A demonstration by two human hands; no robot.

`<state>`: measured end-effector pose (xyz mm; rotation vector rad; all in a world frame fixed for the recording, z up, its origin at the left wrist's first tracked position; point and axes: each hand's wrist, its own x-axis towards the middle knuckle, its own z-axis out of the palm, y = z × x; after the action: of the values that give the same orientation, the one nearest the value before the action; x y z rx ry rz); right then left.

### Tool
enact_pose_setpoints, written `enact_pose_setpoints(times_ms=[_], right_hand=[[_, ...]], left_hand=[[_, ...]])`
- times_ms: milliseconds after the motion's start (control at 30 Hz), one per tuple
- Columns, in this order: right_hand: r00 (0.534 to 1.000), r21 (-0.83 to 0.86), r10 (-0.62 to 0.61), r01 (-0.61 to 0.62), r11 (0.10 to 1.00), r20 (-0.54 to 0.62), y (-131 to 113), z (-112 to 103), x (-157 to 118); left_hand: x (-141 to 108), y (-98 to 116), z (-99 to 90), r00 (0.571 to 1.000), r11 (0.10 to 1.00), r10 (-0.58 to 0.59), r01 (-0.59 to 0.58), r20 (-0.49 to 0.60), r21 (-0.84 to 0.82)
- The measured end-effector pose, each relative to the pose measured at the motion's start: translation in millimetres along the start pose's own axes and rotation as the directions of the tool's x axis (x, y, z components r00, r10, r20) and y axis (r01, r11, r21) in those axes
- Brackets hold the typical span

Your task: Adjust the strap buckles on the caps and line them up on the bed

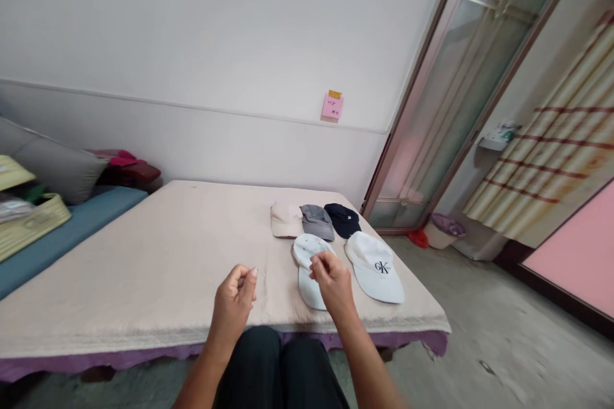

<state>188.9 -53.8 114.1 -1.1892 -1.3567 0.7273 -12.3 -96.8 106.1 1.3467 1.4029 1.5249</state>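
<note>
My left hand [235, 299] is closed, thumb against curled fingers, above the front part of the covered table, with nothing visible in it. My right hand [333, 280] is also closed and shows no object; it is over a pale blue cap [309, 278] and hides part of it. To the right lies a white cap [373, 262] with dark letters on its front. Behind these, a cream cap [286, 220], a grey cap [317, 222] and a dark navy cap [342, 220] sit side by side in a row.
A cream cloth covers the table [144, 268]. At the left are a grey pillow [57, 160], a blue mat [105, 204] and a yellow-green basket [36, 223]. A pink note [332, 106] is on the wall. A bin [442, 231] stands on the floor at the right.
</note>
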Motion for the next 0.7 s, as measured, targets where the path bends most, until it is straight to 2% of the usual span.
enact_pose_setpoints(times_ms=[33,167,233,333,433,500,600,700], right_hand=[[0.993,0.053,0.115,-0.113,0.992,-0.032,21.2,-4.1,-0.3],[0.943,0.129,0.306,-0.29,0.948,-0.134,98.1,-26.4,-15.0],[0.9,0.188,0.394,-0.361,0.913,-0.188,128.3,-37.6,-25.5],[0.819,0.3,0.518,-0.444,0.844,-0.245,162.9,-47.5,-36.7],[0.737,0.433,0.625,-0.491,0.756,-0.256,183.6,-47.3,-40.4],[0.701,0.53,0.677,-0.496,0.688,-0.223,189.3,-44.1,-39.7],[0.673,0.659,0.726,-0.482,0.577,-0.144,188.7,-39.2,-36.2],[0.654,0.745,0.754,-0.47,0.473,-0.066,182.5,-35.7,-32.0]], left_hand=[[-4.5,-17.1,7.6,0.998,0.999,-0.053,0.052,0.037,0.008],[-38.3,-83.1,39.6,0.958,0.97,-0.234,0.22,0.163,0.1],[-58.2,-110.5,51.4,0.955,0.96,-0.247,0.217,0.165,0.18],[-81.2,-139.8,60.8,0.965,0.94,-0.203,0.146,0.164,0.307],[-92.3,-154.3,63.9,0.961,0.918,-0.139,0.035,0.238,0.394],[-94.4,-157.5,64.5,0.959,0.914,-0.123,0.009,0.255,0.405],[-94.4,-157.0,64.0,0.969,0.92,-0.114,0.02,0.218,0.392],[-95.0,-153.8,62.9,0.966,0.915,-0.101,-0.004,0.238,0.404]])
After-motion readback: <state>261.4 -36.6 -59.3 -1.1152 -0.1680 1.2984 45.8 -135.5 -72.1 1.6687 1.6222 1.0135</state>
